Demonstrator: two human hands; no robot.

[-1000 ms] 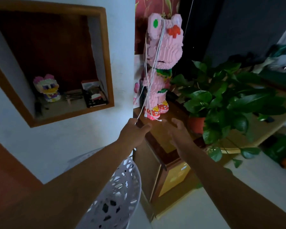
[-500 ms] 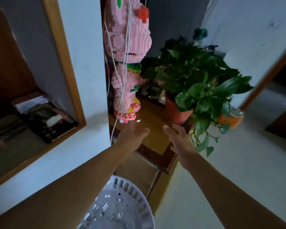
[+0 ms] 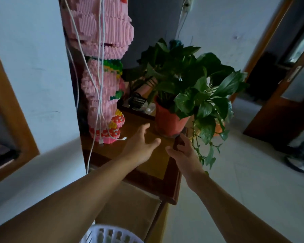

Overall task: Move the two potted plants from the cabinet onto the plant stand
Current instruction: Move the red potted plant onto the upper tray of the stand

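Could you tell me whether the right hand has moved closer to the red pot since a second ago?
Yes. The right hand has advanced along the cabinet edge toward the red pot, not yet touching it.

Wooden cabinet (image 3: 158, 179), dark-rimmed top, carries a tall pink brick-built figure (image 3: 102, 95) at its left rear, a red-potted plant (image 3: 170, 120) near the right edge, small dark clutter (image 3: 137, 101) behind, indistinct.

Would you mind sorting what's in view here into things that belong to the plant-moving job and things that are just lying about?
Part of the job:
- potted plant in the red pot
- cabinet
- left hand, open
- right hand, open

Just lying about:
- pink brick figure
- white cables
- white basket
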